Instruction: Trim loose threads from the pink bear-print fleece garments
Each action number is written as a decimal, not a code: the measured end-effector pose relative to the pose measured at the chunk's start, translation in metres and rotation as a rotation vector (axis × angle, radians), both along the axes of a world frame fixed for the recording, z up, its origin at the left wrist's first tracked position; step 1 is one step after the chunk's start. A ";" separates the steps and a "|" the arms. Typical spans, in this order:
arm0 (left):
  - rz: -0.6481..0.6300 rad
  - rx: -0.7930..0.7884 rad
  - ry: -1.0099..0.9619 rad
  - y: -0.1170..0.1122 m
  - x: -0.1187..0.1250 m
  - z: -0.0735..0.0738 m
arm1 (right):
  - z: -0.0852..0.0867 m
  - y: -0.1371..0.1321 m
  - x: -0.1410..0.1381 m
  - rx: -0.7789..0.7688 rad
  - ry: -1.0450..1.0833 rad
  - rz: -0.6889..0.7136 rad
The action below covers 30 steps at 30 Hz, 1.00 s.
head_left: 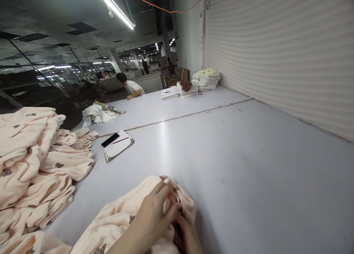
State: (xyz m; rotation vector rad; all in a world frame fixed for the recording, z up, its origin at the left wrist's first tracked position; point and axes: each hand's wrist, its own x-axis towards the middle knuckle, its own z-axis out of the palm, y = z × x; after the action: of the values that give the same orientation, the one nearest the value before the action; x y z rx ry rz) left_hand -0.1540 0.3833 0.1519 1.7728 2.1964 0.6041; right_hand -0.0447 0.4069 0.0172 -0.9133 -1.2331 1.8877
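Note:
A pale pink fleece garment piece (116, 213) with small brown printed figures lies bunched on the table in front of me. My left hand (155, 213) is over it, fingers curled and closed on the cloth near its far right edge. Just to the right, my right hand (189, 232) comes up from below, its fingertips meeting the left ones at a fold of the same fleece. Part of the right hand is hidden by the cloth and the left hand. A small dark spot shows between the fingers, too small to name.
A big heap of the same pink fleece (30, 165) fills the left side. Beyond it are a notepad (121, 145) with a phone (110, 140) and a pen, white scraps (99, 113), and stacked cloth (206, 80). A person (131, 87) leans at the far edge. A striped curtain (282, 54) borders the right.

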 end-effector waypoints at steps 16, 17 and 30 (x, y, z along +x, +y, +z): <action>0.378 -0.163 -0.741 -0.030 -0.034 -0.043 | 0.020 0.046 -0.016 0.391 -0.230 0.023; 0.392 -0.153 -0.853 -0.032 -0.032 -0.041 | 0.024 0.045 -0.015 0.416 -0.228 0.033; 0.505 -0.009 -1.669 -0.036 -0.019 -0.026 | 0.049 0.030 -0.001 0.826 -0.452 0.176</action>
State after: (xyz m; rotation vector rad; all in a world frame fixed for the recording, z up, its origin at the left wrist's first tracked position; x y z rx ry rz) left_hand -0.1727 0.3477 0.1262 0.1675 1.2288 1.4083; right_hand -0.0457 0.4368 0.0660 -0.7833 -2.1850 1.0976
